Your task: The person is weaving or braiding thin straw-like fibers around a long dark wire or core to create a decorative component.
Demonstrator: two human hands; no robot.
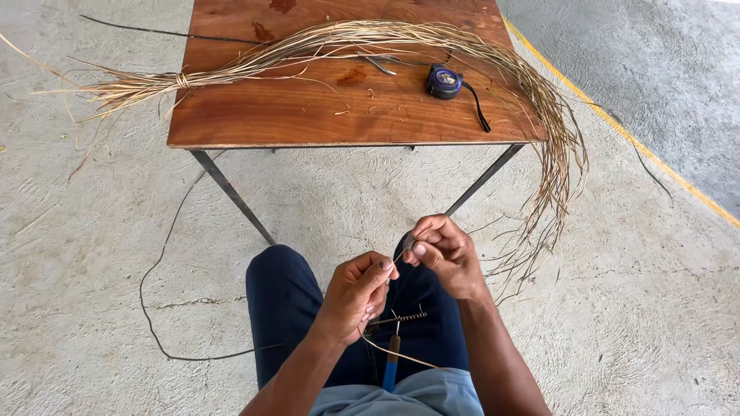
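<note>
Left hand [356, 296] and right hand [443, 254] both pinching one thin straw strand [397, 262]; best kept taut, worked slowly above lap.

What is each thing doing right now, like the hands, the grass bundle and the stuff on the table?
left hand: closed, pinching a thin pale strand.
right hand: closed, pinching the strand's upper end.
bundle of dry strands: tied near one end, lying across the table, loose ends drooping over the right edge.
tape measure: closed, lying on the table.
wooden table: standing upright on the floor.
blue-handled tool: resting in the lap, untouched.
</note>
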